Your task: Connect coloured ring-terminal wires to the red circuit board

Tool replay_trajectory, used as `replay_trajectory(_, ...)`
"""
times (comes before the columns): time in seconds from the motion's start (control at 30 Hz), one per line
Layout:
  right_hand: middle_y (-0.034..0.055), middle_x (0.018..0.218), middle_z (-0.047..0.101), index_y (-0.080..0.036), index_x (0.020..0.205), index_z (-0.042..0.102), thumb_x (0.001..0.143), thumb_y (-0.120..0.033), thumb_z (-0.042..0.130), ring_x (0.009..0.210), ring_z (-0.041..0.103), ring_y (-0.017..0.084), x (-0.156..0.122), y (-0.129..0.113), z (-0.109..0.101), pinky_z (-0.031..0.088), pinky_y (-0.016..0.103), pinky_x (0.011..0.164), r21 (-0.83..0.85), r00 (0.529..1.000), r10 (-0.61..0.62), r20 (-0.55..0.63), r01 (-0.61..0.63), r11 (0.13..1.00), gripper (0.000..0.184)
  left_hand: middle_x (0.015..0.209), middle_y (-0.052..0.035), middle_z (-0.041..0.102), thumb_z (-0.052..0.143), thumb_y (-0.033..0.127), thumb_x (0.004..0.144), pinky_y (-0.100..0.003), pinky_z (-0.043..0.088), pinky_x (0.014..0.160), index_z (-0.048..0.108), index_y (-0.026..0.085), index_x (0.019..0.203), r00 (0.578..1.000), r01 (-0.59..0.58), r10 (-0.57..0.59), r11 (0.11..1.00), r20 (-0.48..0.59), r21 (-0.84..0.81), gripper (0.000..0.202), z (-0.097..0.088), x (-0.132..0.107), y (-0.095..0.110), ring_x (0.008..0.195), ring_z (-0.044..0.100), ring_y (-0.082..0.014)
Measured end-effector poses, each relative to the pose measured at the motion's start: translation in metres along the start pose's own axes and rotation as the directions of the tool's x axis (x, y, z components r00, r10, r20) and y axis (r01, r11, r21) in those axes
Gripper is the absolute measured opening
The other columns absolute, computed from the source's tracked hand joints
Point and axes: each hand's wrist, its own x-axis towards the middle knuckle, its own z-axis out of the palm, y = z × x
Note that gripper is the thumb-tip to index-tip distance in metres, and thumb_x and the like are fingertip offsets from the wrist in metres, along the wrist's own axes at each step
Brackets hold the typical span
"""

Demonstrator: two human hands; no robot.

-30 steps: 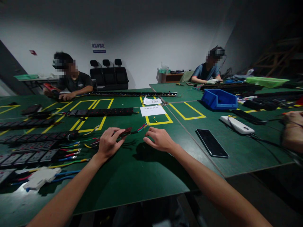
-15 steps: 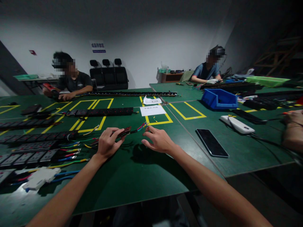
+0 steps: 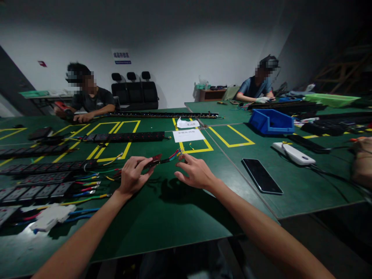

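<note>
My left hand (image 3: 132, 176) is closed on a small dark red part (image 3: 154, 159) held just above the green table (image 3: 162, 217). Coloured wires (image 3: 174, 155) trail from the part to the right. My right hand (image 3: 196, 172) hovers beside those wire ends with its fingers apart, its fingertips close to the wires and holding nothing. Left of my left hand lie loose coloured wires (image 3: 87, 184) and rows of black socket strips (image 3: 43, 180).
A black phone (image 3: 261, 176) and a white power strip (image 3: 293, 153) lie to the right, near a blue bin (image 3: 271, 122). Another person's hand (image 3: 362, 161) rests at the right edge. Two people sit at the far side. White paper labels (image 3: 188, 135) lie in yellow-taped boxes.
My left hand has lifted the red part a little higher. My right hand has edged up towards the wire ends. The view has shifted slightly.
</note>
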Motion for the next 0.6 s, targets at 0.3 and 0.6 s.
replay_trajectory(0.3, 0.0120, 0.111, 0.064, -0.015, 0.100, 0.071, 0.103, -0.038, 0.044, 0.084, 0.061, 0.017, 0.0012, 0.0000, -0.0006, 0.044, 0.027, 0.065, -0.055, 0.980, 0.112, -0.163, -0.122, 0.991, 0.036, 0.099, -0.0076, 0.065, 0.075, 0.022, 0.087, -0.035, 0.054, 0.077, 0.063, 0.023, 0.120, 1.000, 0.000, 0.000, 1.000, -0.001, 0.006, 0.035, 0.0000, -0.0008, -0.0007, 0.087, 0.064, -0.0221)
replay_trajectory(0.6, 0.0101, 0.101, 0.064, -0.016, 0.102, 0.068, 0.104, -0.035, 0.040, 0.073, 0.056, 0.015, 0.0017, 0.0026, -0.0002, 0.035, 0.027, 0.057, -0.101, 0.939, 0.283, -0.197, -0.307, 0.946, 0.034, 0.100, -0.0081, 0.066, 0.074, 0.023, 0.087, -0.036, 0.054, 0.078, 0.064, 0.023, 0.120, 1.000, 0.006, -0.006, 1.000, 0.012, -0.006, 0.034, -0.0007, -0.0004, -0.0003, 0.088, 0.064, -0.0226)
